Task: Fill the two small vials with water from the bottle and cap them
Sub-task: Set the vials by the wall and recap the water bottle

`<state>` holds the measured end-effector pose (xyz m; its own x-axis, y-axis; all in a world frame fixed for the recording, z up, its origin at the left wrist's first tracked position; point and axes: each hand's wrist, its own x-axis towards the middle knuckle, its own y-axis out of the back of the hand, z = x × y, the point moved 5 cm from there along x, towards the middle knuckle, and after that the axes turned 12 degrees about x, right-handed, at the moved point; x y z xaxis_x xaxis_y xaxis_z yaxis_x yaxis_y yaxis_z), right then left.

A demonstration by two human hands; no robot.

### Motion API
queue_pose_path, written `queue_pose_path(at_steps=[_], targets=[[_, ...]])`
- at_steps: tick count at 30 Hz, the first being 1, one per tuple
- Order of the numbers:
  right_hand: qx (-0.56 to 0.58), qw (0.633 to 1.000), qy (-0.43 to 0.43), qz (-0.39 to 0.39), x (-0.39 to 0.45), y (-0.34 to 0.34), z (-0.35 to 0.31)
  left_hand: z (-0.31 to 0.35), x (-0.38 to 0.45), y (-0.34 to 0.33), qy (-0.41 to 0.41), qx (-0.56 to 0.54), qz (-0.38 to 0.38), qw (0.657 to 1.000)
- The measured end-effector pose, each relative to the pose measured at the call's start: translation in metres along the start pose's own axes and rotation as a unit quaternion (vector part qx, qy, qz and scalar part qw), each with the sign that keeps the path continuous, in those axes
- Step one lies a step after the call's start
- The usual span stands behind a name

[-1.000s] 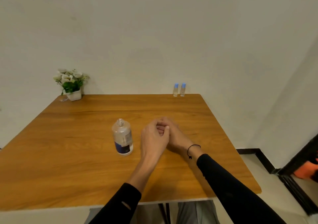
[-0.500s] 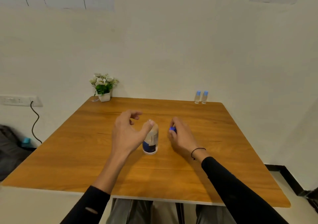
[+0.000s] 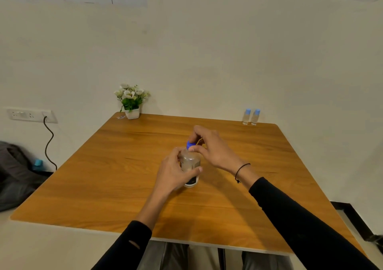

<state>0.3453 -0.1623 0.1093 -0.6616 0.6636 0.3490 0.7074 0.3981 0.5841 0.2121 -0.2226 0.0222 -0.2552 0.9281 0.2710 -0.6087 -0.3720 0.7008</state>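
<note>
A clear water bottle (image 3: 190, 164) with a dark label stands upright in the middle of the wooden table (image 3: 116, 178). My left hand (image 3: 174, 172) is wrapped around its body. My right hand (image 3: 211, 147) pinches the blue bottle cap (image 3: 190, 145) right at the bottle's neck. Two small vials (image 3: 251, 116) with light blue caps stand side by side at the table's far right corner, against the wall, well away from both hands.
A small white pot of flowers (image 3: 131, 101) sits at the far left corner of the table. A wall socket with a black cable (image 3: 48, 143) and a dark bag (image 3: 14, 174) are on the left, beyond the table's edge.
My hands unclasped. The left hand closed around the bottle, and the right hand brought the blue cap from the tabletop up to the bottle's neck. The camera view also shifted.
</note>
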Motion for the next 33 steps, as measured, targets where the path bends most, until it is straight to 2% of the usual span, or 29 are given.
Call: queue_pose_path(at_steps=[4, 6, 11, 13, 16, 18, 21, 22, 26, 33], targets=[[-0.143, 0.981, -0.001, -0.133, 0.014, 0.001, -0.014, -0.008, 0.002, -0.004, -0.003, -0.002, 0.005, 1.000], [-0.213, 0.962, -0.002, -0.170, 0.021, 0.000, -0.018, -0.009, 0.002, -0.005, -0.003, -0.003, 0.008, 1.000], [-0.415, 0.898, 0.012, -0.148, 0.027, -0.008, -0.023, -0.009, 0.001, -0.006, -0.007, -0.008, 0.017, 1.000], [-0.367, 0.917, 0.012, -0.154, 0.027, -0.005, -0.022, -0.010, 0.001, -0.008, -0.006, -0.013, 0.011, 1.000], [-0.270, 0.940, 0.009, -0.209, 0.027, 0.000, -0.027, -0.010, 0.001, -0.006, -0.002, -0.009, 0.016, 1.000], [-0.304, 0.933, 0.001, -0.192, 0.028, -0.003, -0.026, -0.011, 0.001, -0.006, -0.003, -0.008, 0.016, 1.000], [-0.403, 0.902, -0.007, -0.156, 0.029, -0.008, -0.021, -0.016, -0.001, -0.006, 0.002, -0.010, 0.020, 1.000], [-0.400, 0.902, -0.007, -0.163, 0.028, -0.009, -0.018, -0.017, -0.002, -0.006, 0.001, -0.007, 0.018, 1.000], [-0.257, 0.940, -0.009, -0.226, 0.021, -0.001, -0.020, -0.014, -0.003, -0.011, -0.005, -0.016, 0.014, 1.000], [-0.372, 0.912, -0.008, -0.174, 0.028, 0.002, -0.014, -0.014, -0.001, -0.011, -0.013, -0.019, 0.017, 1.000]])
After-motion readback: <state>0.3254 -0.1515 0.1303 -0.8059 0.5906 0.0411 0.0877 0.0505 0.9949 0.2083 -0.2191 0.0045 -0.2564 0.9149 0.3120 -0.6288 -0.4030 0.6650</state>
